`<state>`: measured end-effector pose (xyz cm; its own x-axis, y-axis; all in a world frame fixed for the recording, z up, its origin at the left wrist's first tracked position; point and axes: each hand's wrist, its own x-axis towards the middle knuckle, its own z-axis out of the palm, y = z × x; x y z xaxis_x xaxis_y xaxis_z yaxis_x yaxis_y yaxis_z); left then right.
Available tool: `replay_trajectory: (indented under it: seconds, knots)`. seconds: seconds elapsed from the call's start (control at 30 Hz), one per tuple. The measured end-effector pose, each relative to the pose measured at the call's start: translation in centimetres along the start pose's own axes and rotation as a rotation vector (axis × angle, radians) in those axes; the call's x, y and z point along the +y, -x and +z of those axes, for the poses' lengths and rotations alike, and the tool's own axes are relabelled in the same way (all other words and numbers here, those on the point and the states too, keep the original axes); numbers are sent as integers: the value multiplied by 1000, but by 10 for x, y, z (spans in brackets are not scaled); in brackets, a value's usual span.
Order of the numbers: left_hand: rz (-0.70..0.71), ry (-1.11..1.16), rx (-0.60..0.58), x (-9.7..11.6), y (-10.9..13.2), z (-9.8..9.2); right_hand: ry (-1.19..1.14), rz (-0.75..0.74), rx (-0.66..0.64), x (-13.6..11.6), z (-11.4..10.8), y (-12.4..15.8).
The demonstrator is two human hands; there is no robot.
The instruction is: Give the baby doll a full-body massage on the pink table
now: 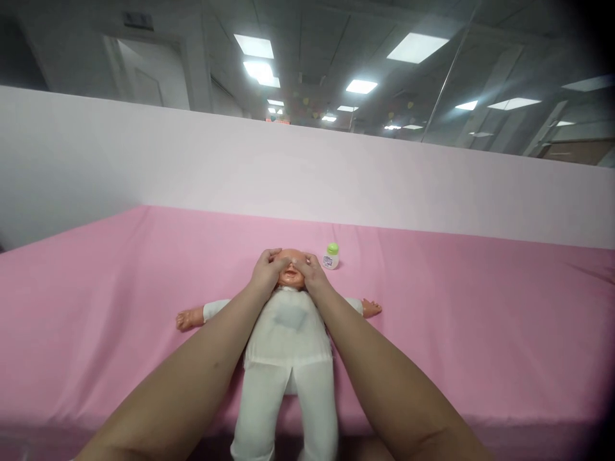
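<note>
A baby doll (288, 342) in a white top and white trousers lies on its back, its arms spread out to both sides and its legs toward me. My left hand (267, 270) wraps the left side of the doll's head, and my right hand (312, 271) wraps the right side. Both thumbs rest on the face around the nose and eyes, which they cover; the mouth and chin show between them. The fingertips at the sides of the head are partly hidden. Just right of my right hand stands a small clear bottle (330, 259) with a green cap.
A pink sheet (456, 326) with soft folds covers the table under the doll. Behind it rises a low white wall (336, 173) topped by glass panels. Ceiling lights and a doorway (151, 73) show beyond. The table's front edge runs beneath my forearms.
</note>
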<state>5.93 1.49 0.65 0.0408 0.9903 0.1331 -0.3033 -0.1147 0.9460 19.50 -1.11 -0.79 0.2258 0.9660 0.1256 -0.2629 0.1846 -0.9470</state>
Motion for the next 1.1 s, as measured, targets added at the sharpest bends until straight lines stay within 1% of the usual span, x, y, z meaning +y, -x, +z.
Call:
replay_trajectory:
  seconds: [0.17,0.3,0.4,0.5,0.67,0.73,0.8,0.87,0.97,1.03,1.1]
  knots:
    - [29,-92,23,-4,-8,2,47,30,68,0,0,-4]
    - [72,-142,65,-7,-12,5,23,23,77,0,2,-4]
    - [69,-114,51,-8,-11,2,-7,-11,76,-1,3,-2]
    - [48,-59,17,-9,-10,-2,-59,-24,23,-2,0,0]
    - [34,-5,-28,-7,-6,-6,-188,55,-125,-5,-10,6]
    - [31,-8,-39,-5,-3,-4,-196,61,-136,-6,-11,8]
    - [25,-21,-53,-2,-1,-2,-131,35,-95,-7,-9,8]
    - [19,-39,-52,0,0,1,-13,6,-24,-7,-5,7]
    - [16,-70,-16,0,-3,4,145,-9,78,-6,-2,3]
    - [19,-79,0,0,-5,6,165,-10,97,-6,-2,0]
    - [20,-77,7,-1,-7,7,142,-10,89,-5,-3,-2]
